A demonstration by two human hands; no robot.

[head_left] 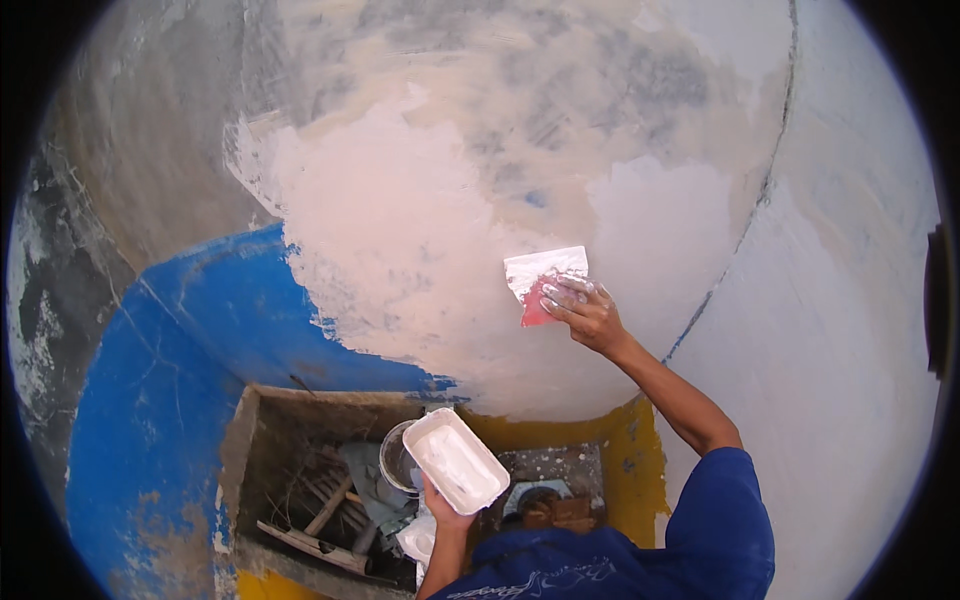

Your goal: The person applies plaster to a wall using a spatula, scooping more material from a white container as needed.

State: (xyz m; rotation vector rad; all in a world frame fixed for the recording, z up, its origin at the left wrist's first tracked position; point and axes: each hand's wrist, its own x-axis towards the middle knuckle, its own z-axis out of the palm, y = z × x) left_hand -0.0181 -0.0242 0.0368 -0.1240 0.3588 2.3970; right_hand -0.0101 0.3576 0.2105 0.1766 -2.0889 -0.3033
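Observation:
My right hand (pixel 585 312) is closed on a red putty spreader (pixel 536 308), its broad edge coated in white putty. The spreader lies against the wall (pixel 380 200), where a pale layer of putty covers part of the grey and blue surface. White smears mark the fingers of that hand. Lower down, my left hand (pixel 446 508) grips a white rectangular tub (pixel 458 462) from beneath, near its lower left side. White putty coats the inside of the tub, which is tilted so its opening shows.
Below the wall is a concrete trough (pixel 243 440) holding sticks and a wooden frame (pixel 325 510). A round bucket (pixel 396 455) stands behind the tub. Blue paint (pixel 130 400) covers the lower left wall, yellow paint (pixel 640 450) the lower right. A cracked corner line (pixel 735 250) runs down the right.

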